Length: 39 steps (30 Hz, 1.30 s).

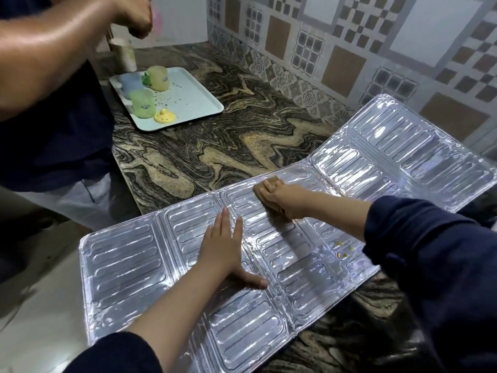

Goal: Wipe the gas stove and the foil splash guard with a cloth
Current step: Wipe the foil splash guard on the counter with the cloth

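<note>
The silver foil splash guard (129, 265) lies flat across the marbled countertop, its left end hanging past the counter edge. My left hand (223, 249) rests flat on its middle panel, fingers spread, holding it down. My right hand (279, 200) is closed on a brown cloth (262, 188) pressed against the guard's far edge. A few yellow-green spots (343, 250) mark the foil near my right sleeve. The gas stove is not in view.
Another person's arm (53, 49) reaches over the counter at the upper left. A white tray (193, 98) with small coloured cups and paint blobs sits on the patterned countertop (242, 135). A tiled wall (349, 49) rises behind.
</note>
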Tool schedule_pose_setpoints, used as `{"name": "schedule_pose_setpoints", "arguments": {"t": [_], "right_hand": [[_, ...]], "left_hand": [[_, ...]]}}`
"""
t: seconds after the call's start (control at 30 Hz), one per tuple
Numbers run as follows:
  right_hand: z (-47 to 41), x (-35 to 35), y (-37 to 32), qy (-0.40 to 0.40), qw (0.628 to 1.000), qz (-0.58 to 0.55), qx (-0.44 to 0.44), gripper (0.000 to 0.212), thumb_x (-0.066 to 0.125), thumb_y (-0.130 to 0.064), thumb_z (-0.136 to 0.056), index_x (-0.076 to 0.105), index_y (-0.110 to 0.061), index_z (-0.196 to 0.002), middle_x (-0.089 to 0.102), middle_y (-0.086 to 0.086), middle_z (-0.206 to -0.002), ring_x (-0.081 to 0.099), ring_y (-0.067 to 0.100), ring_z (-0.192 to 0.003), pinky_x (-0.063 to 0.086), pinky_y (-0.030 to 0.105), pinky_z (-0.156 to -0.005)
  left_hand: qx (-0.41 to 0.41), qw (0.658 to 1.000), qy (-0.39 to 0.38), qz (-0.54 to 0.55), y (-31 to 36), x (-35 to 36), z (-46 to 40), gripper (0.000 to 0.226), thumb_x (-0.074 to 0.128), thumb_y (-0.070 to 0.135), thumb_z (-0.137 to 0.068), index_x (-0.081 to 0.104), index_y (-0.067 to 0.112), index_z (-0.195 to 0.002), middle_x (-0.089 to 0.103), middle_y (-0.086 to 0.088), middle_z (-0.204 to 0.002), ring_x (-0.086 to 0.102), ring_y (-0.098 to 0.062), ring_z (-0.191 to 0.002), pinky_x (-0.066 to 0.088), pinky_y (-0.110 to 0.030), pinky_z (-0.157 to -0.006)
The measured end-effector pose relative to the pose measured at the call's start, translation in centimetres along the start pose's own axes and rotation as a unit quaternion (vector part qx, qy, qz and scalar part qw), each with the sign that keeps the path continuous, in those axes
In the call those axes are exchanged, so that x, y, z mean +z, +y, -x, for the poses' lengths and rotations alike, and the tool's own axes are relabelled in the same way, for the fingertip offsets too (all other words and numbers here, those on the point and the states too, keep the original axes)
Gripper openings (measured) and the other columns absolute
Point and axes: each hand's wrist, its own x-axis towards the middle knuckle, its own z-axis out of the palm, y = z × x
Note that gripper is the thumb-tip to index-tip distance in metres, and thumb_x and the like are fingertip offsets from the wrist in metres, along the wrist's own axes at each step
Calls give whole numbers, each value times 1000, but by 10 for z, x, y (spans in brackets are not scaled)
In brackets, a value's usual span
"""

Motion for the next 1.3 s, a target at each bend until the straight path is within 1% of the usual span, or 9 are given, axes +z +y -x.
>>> {"name": "schedule_pose_setpoints", "arguments": {"t": [0.13, 0.4, 0.53, 0.67, 0.7, 0.83, 1.0, 1.1, 1.3], "right_hand": [[40, 3, 2, -56, 997, -8, -59, 76, 56, -6, -86, 16, -14, -151, 7, 15, -159, 22, 36, -142, 31, 41, -110], [140, 20, -4, -239, 960, -87, -114, 56, 51, -15, -81, 49, -21, -136, 53, 7, -136, 55, 27, -108, 31, 24, -75], [161, 30, -6, -340, 922, -175, -65, 59, 55, 1, -78, 55, -22, -133, 64, 10, -112, 46, 12, -90, 32, 23, -71], [162, 21, -2, -330, 892, -308, -22, 49, 68, -38, -71, 68, -20, -116, 67, -9, -104, 50, 1, -84, 46, 20, -69], [158, 14, 1, -330, 890, -315, -14, 44, 69, -30, -73, 68, -18, -116, 66, -6, -101, 53, 0, -79, 47, 20, -64], [135, -28, 19, -246, 909, -337, 14, 53, 50, 14, -78, 63, -11, -123, 67, -2, -91, 59, 2, -64, 47, 18, -53], [87, -66, 26, 26, 905, -421, 51, 50, 49, 7, -84, 65, -22, -121, 68, 1, -89, 57, 10, -71, 48, 25, -61], [40, -64, 13, 139, 944, -296, 34, 45, 52, -4, -88, 60, -25, -127, 70, 3, -104, 61, 18, -84, 44, 27, -70], [-19, -20, -6, 115, 988, -103, -11, 72, 51, 1, -82, 29, -19, -148, 38, 12, -148, 42, 32, -130, 41, 34, -100]], "left_hand": [[-8, 1000, -2, -9, -1, 0, 3, 157, 60, 91, -42, -25, 12, -148, -38, -20, -149, -27, -36, -142, -7, -46, -117], [-10, 1000, -5, -27, -1, -4, 5, 158, 58, 92, -42, -23, 9, -149, -32, -22, -151, -21, -37, -144, -3, -46, -118], [-8, 999, -8, -37, -1, -4, 5, 161, 55, 96, -37, -23, 9, -149, -30, -23, -152, -18, -38, -145, -2, -46, -119], [-18, 998, -22, -49, -6, -4, 10, 163, 55, 96, -35, -22, 8, -149, -27, -24, -153, -16, -39, -145, -2, -47, -119], [-27, 998, -27, -53, -10, -6, 13, 163, 55, 96, -35, -22, 8, -149, -26, -24, -154, -15, -39, -145, -2, -47, -119], [-62, 995, -49, -67, -31, -14, 25, 164, 59, 93, -33, -18, 8, -150, -20, -25, -155, -9, -40, -146, -1, -47, -118], [-72, 994, -49, -73, -44, -12, 34, 165, 65, 90, -29, -14, 13, -152, -16, -19, -158, -3, -40, -147, -1, -49, -117], [-76, 992, -50, -89, -44, -11, 35, 163, 65, 90, -32, -14, 12, -152, -17, -21, -157, -4, -40, -146, -2, -49, -117], [-85, 992, -59, -75, -36, -18, 33, 160, 56, 95, -37, -14, 7, -151, -28, -17, -154, -19, -35, -145, -9, -53, -115]]}}
